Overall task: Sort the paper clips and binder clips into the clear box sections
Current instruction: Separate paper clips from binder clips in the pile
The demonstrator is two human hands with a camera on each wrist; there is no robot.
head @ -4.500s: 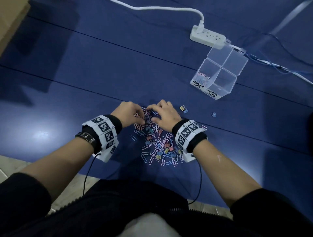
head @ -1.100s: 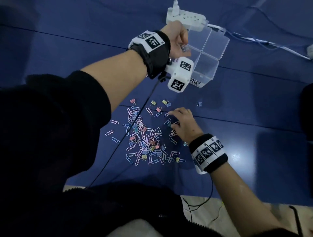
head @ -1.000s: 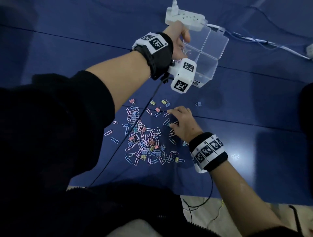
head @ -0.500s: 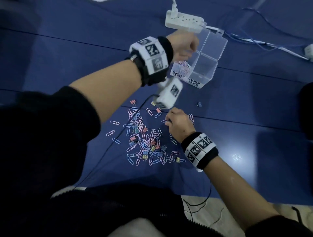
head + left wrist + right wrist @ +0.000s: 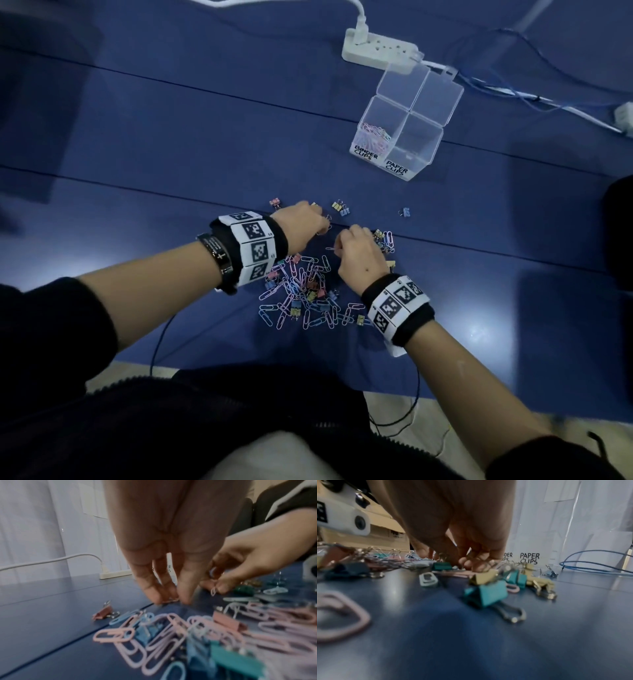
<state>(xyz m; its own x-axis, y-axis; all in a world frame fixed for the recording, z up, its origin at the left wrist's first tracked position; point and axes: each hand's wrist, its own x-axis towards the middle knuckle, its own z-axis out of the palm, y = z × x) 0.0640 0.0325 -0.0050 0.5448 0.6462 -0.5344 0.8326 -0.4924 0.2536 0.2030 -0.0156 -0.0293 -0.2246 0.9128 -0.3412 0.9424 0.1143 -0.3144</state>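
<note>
Both hands pinch tiny clips from the pile on the blue tabletop: the left hand a pink paper clip, the right hand a thin, light, slippery paper clip, best nipped by its wire edge, far from the clear box.

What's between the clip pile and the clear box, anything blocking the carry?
Nothing visible. Between the pile and the clear box lies bare blue table; a few stray binder clips lie flat there. The box's top is open.
</note>
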